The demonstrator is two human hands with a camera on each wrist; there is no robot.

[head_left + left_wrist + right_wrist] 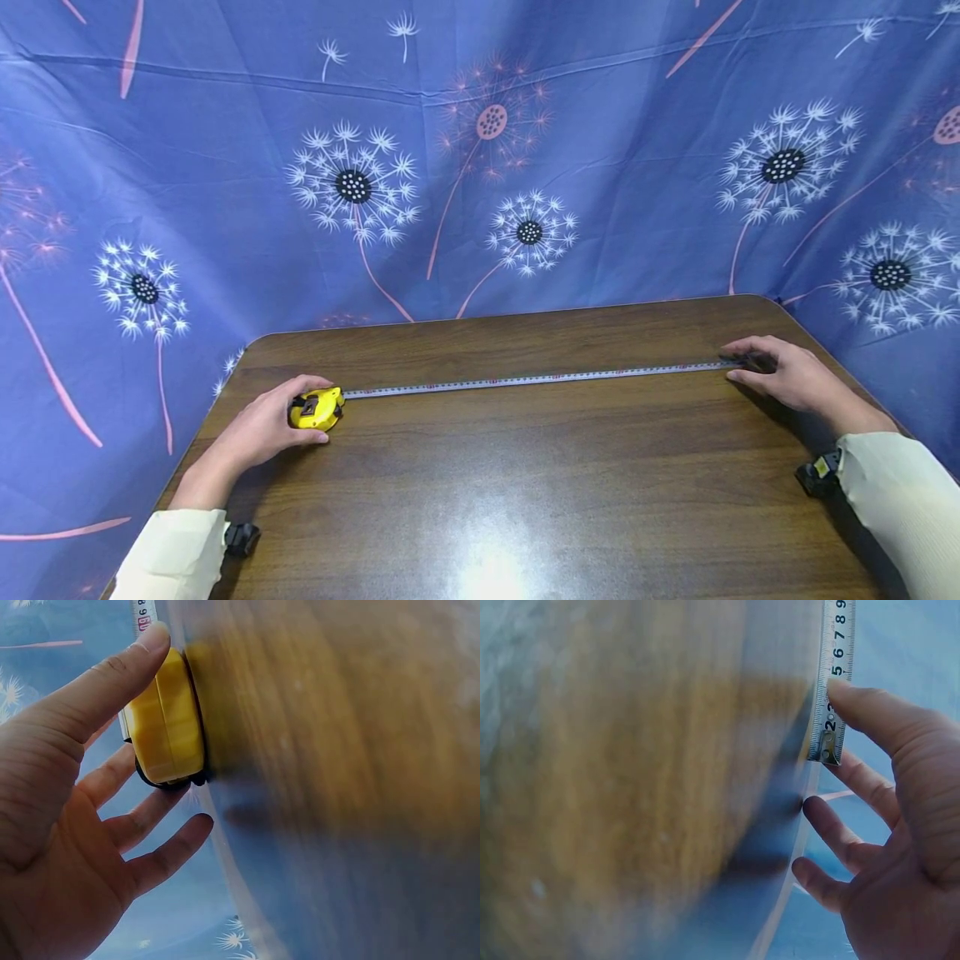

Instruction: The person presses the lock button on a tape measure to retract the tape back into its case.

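Left hand (262, 429) cups the yellow tape measure (317, 408) against the table (525, 483); its blade (525, 381) runs across to the right hand (787, 377), fingers flat, pinning the tip so it stays stretched.

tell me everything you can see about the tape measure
The tape measure has a yellow case with black trim, resting on the dark wooden table near its left side. Its pale blade, printed with black and red numbers, runs flat across the table to the right. The left hand holds the case between thumb and fingers; the right hand presses a straight finger on the blade by its metal end hook.
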